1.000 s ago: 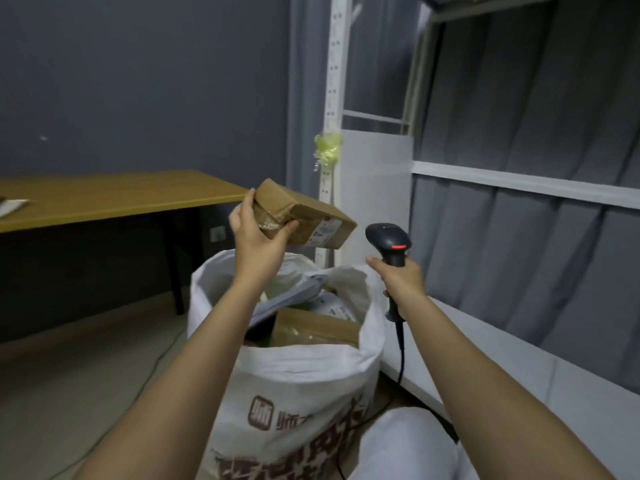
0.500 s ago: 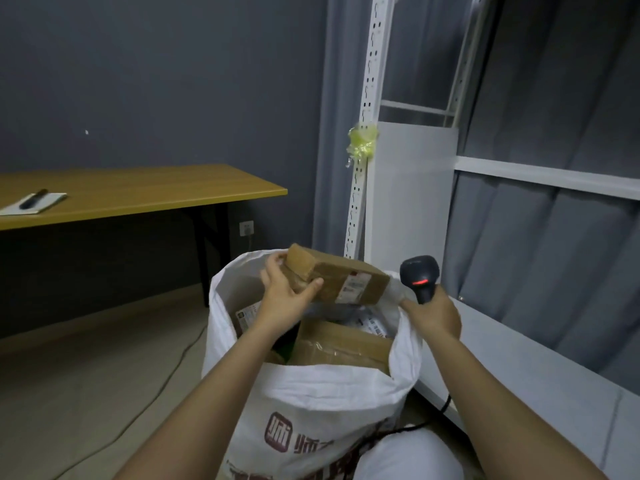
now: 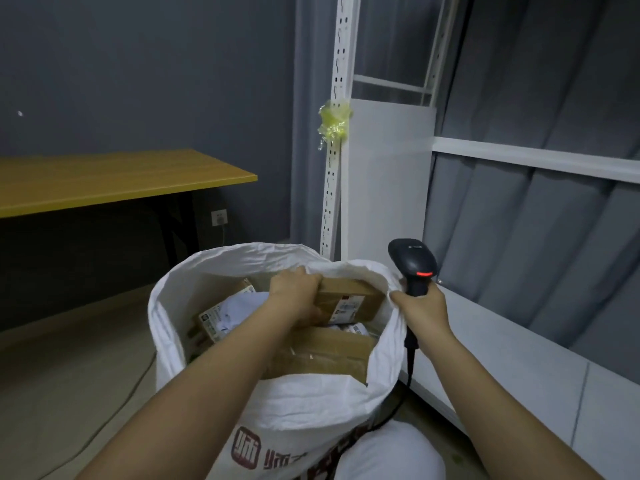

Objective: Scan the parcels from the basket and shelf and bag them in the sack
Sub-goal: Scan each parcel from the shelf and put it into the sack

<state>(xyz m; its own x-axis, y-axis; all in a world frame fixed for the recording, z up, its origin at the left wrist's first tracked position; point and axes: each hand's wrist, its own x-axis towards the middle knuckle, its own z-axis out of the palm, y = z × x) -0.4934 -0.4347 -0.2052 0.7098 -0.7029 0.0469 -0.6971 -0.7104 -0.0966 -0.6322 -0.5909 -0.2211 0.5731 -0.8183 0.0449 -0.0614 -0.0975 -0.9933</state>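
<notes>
The box (image 3: 349,301) has dropped from scanning height into the sack (image 3: 277,400), so this parcel is bagged bar the release. The left hand (image 3: 298,296) still grips its end; the right hand (image 3: 420,308) clasps the scanner (image 3: 414,263), perhaps pinching the rim.

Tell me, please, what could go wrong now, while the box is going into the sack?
1. The left hand still grips the box over a sack already piled with parcels; released here, the box may sit high and slide off.
2. The right hand holds both the scanner and the sack rim; if that pinch slips, the mouth could fold shut.
3. The scanner cable hangs against the sack and might snag.
</notes>
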